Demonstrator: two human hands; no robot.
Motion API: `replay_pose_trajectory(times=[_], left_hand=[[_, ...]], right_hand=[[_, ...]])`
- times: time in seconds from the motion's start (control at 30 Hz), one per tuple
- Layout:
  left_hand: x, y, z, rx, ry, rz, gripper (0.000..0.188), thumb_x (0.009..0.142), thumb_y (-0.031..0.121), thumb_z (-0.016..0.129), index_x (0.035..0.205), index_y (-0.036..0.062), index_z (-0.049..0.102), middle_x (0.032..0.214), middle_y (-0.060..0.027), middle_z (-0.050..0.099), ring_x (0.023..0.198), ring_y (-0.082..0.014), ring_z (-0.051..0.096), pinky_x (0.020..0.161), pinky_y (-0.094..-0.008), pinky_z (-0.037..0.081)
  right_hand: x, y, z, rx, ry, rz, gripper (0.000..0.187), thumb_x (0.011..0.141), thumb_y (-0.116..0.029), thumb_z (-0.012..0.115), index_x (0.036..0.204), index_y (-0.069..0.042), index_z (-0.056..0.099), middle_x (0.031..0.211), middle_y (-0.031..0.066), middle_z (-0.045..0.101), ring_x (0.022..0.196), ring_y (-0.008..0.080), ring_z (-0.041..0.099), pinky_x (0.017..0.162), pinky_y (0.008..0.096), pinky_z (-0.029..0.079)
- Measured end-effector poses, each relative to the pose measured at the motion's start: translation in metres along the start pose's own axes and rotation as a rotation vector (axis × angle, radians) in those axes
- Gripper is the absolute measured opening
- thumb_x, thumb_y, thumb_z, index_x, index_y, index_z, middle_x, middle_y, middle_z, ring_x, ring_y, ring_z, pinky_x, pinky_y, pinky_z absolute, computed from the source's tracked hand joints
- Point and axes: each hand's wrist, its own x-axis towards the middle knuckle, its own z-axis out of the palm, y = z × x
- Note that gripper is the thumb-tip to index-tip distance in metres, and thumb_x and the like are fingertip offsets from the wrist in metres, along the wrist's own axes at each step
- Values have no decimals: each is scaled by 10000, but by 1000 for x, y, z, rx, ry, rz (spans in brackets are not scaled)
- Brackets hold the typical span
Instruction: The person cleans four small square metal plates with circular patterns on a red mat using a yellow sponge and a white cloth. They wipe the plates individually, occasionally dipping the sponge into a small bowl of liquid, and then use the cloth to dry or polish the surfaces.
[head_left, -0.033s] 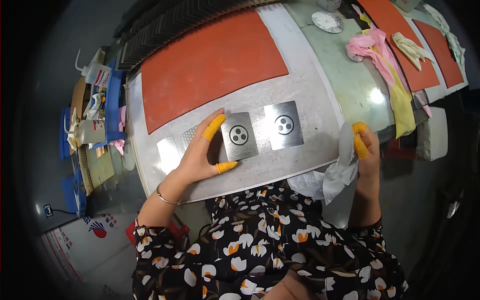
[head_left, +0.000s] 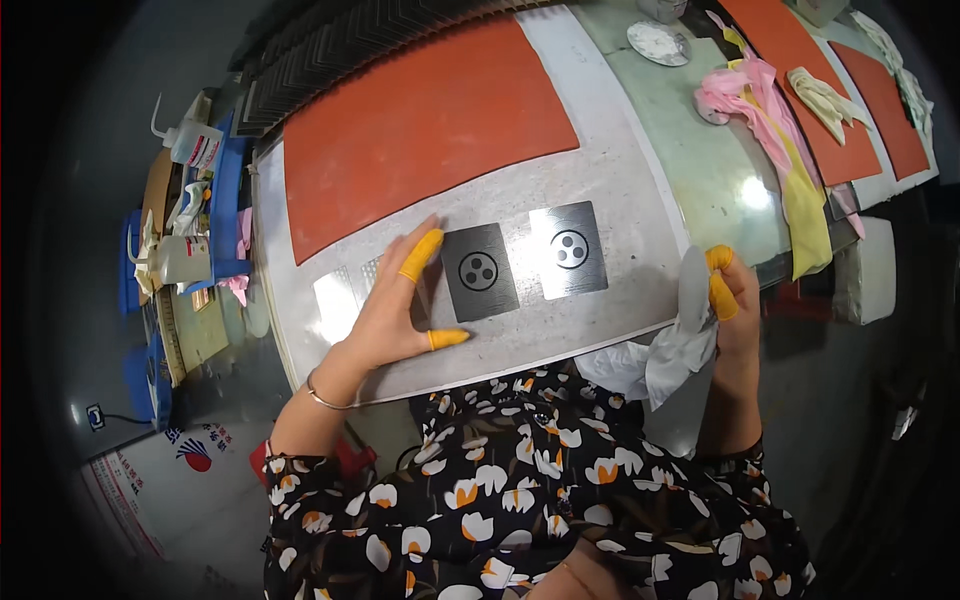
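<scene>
A dark metal plate (head_left: 490,300) with a black ring and three round dots lies flat on the whitish work board (head_left: 540,345). Just off its left edge is my left hand (head_left: 388,310), thumb and fingers spread, with yellow finger cots and nothing held. A matching, shinier plate (head_left: 585,280) rests to the right. At the board's right edge my right hand (head_left: 737,310), also in yellow finger cots, pinches a white cloth (head_left: 675,355) that hangs down over the front edge. Left of my left hand lie shiny thin pieces (head_left: 337,303), partly covered by it.
An orange-red mat (head_left: 420,130) covers the back of the board, with a row of dark upright slats (head_left: 370,60) behind. Squeeze bottles (head_left: 185,260) stand in blue holders at left. Pink and yellow cloths (head_left: 765,130) and a white-filled dish (head_left: 658,44) sit at back right.
My left hand has shifted slightly left, its fingertips coming away from the left plate's edge. That plate looks darker now. My right hand and the cloth have hardly moved.
</scene>
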Motion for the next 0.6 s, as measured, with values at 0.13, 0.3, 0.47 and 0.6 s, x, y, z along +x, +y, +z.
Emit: replay_pose_trajectory(times=[0.13,0.3,0.47,0.6], left_hand=[[-26,-13,-20,305,-78,-244,1143,470,396,850,1380,53,249,1388,-198,286,1316,-367,240,1090,-529,113],[-39,-14,-15,250,-29,-320,1102,460,362,851,1366,48,307,1298,-170,355,1136,-335,373,970,-452,282],[-32,1,-28,482,-66,-75,863,526,330,823,1272,81,468,1270,-151,451,1055,-332,449,929,-436,330],[-31,6,-36,226,143,-143,769,566,268,794,1232,35,489,1220,-149,486,1113,-340,458,938,-428,372]], right_hand=[[-2,-3,0,-25,41,-10,208,855,-219,608,859,-24,534,725,-43,508,630,30,428,567,174,325],[1,1,-3,-47,4,-16,218,859,-231,606,870,-23,539,722,-43,512,626,29,433,557,171,323],[1,1,-1,-39,10,-46,241,876,-260,597,896,-28,532,732,-34,527,634,28,452,569,165,341],[0,5,-5,-14,-22,-42,260,886,-280,587,912,-28,529,750,-25,541,658,31,475,591,164,363]])
